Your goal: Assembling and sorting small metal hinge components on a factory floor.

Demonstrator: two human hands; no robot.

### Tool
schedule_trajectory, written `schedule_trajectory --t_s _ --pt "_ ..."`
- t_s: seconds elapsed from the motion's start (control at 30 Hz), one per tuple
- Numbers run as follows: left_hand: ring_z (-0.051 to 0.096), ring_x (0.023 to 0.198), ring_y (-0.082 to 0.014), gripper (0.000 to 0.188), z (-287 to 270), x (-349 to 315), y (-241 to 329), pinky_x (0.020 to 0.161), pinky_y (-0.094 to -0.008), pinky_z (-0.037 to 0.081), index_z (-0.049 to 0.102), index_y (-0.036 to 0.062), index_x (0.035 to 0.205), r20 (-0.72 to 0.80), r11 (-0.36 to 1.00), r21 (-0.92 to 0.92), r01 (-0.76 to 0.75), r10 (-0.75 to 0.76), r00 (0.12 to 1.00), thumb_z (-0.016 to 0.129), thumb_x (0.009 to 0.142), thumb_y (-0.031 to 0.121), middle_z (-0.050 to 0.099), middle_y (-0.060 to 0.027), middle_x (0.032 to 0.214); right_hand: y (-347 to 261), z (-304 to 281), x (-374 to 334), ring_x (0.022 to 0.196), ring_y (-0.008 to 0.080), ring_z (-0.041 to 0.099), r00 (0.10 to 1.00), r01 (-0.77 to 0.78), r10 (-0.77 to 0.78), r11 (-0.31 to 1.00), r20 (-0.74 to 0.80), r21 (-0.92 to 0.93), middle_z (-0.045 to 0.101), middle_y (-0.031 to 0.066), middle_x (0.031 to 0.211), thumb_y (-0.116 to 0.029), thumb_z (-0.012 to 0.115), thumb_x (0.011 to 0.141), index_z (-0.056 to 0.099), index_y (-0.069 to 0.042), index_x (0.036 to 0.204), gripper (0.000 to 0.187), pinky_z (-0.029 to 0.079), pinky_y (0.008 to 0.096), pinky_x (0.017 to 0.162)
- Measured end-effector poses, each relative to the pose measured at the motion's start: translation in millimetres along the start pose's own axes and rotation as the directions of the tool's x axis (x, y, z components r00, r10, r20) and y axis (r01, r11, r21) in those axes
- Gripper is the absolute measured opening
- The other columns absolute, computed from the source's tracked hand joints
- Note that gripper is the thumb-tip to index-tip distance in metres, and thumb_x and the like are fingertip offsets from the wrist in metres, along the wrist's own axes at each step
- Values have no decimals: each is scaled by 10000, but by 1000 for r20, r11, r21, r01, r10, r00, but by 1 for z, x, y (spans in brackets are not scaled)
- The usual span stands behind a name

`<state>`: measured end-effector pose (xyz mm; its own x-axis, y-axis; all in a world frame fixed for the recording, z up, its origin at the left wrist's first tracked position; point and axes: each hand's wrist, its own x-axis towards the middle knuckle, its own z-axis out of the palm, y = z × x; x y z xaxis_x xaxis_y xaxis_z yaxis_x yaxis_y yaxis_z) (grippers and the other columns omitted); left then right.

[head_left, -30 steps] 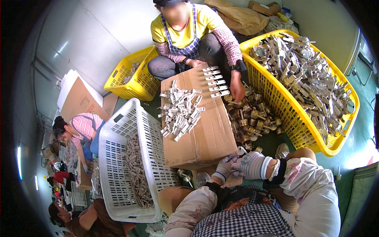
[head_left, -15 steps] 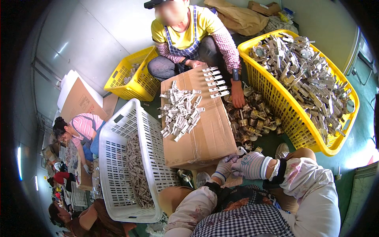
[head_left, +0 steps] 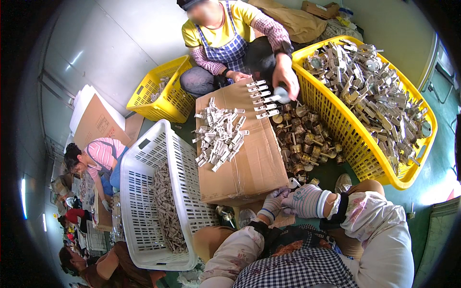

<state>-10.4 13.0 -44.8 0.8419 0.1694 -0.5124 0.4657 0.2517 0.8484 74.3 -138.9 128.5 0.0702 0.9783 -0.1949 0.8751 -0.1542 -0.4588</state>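
My left hand (head_left: 272, 202), in a striped knit glove, is closed by the near edge of the cardboard box (head_left: 259, 165). Against it, my right hand (head_left: 307, 200) in a matching glove is also closed, fingertips meeting. What they pinch, if anything, is hidden by the fingers. Just beyond them shows a small shiny metal piece (head_left: 294, 183); I cannot tell whether it is held. On the box lie a heap of flat metal clip-like parts (head_left: 221, 134) and a row of several similar parts (head_left: 261, 98) along its far right edge.
Opposite me a co-worker's hand (head_left: 286, 79) holds a blurred round metal part (head_left: 280, 95). Brass-coloured cup-like parts (head_left: 307, 144) are piled right of the box. A full yellow basket (head_left: 355, 127) stands right, a white basket (head_left: 144, 230) left, a smaller yellow basket (head_left: 161, 113) behind.
The co-worker's hand has risen from the brass-coloured pile to the row's right end, now with a round metal part in it. My hands look unmoved.
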Motion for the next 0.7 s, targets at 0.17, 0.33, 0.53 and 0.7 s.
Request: schedule_trajectory --t_s 0.17,0.33,0.53,0.7 --pt "571 909 -135 231 1 3 -5 808 -257 466 622 29 1086 5 976 -207 65 -65 998 585 891 147 632 -41 1019 4 7 -2 774 313 612 999 9 -10 1000 -43 -9 598 128 787 -351 452 909 527 -68 941 295 489 411 687" --pt "572 915 -133 228 1 1 -5 819 -255 464 628 25 1076 -5 989 -149 23 -24 1000 584 891 149 636 -46 1019 4 7 -1 776 314 611 999 11 -11 1000 -37 -4 598 127 791 -347 453 908 527 -66 939 292 489 411 687" --pt "573 931 -136 232 -1 3 -8 833 -256 460 628 20 1082 -5 994 -110 16 -17 1000 578 893 145 635 -52 1034 4 11 0 780 317 610 999 1 -2 1000 -41 -14 601 125 798 -337 455 906 530 -69 949 282 486 415 690" --pt "573 932 -138 242 0 5 -7 835 -257 458 620 18 1095 -8 989 -145 33 -34 999 576 894 145 635 -53 1037 2 3 -1 780 310 611 1000 -17 18 1000 5 -21 602 121 792 -337 452 907 530 -79 950 273 484 411 688"
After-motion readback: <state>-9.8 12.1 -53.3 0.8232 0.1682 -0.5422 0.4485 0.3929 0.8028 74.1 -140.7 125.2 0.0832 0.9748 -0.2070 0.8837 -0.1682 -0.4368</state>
